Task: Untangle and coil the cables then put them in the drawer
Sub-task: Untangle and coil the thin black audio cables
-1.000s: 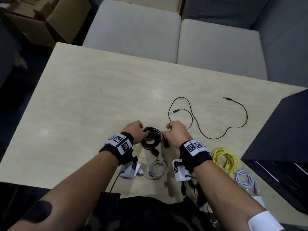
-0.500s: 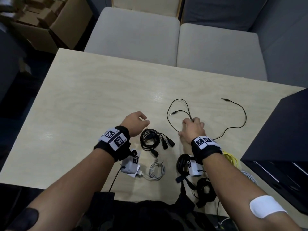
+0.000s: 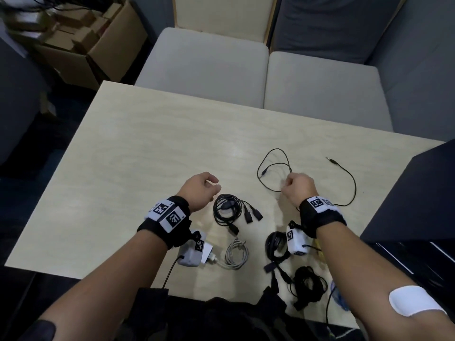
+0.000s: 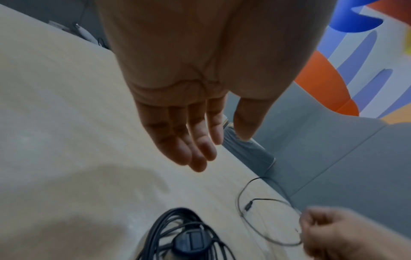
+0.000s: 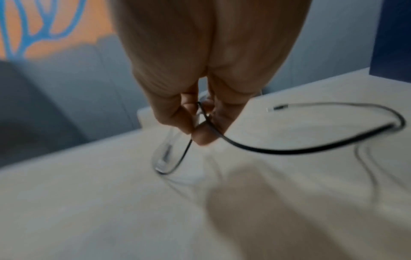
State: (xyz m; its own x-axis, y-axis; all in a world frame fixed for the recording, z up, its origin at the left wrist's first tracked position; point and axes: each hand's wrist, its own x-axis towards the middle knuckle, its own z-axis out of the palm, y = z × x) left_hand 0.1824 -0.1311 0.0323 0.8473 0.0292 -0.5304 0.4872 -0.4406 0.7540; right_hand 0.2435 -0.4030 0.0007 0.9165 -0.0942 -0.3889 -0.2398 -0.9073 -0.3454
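Observation:
A thin black audio cable [image 3: 354,183] lies in loose loops on the wooden table [image 3: 138,153], one jack end [image 3: 331,159] pointing far right. My right hand [image 3: 295,187] pinches this cable [image 5: 266,150] between thumb and fingertips near its left loop. My left hand [image 3: 202,188] hovers empty, fingers relaxed [image 4: 195,151], just left of a coiled black cable [image 3: 227,210] with several plugs. That coil [image 4: 189,241] lies below the left palm.
A grey-white coiled cable [image 3: 236,253] and two black coils [image 3: 275,244] [image 3: 307,286] lie near the table's front edge. A dark drawer cabinet [image 3: 413,217] stands at the right. Grey seat cushions [image 3: 202,67] sit beyond the table, cardboard boxes [image 3: 81,43] at far left.
Both hands let go of the coiled black cable, which now lies on the table. My right hand moved right and took hold of the thin audio cable; the left drew back.

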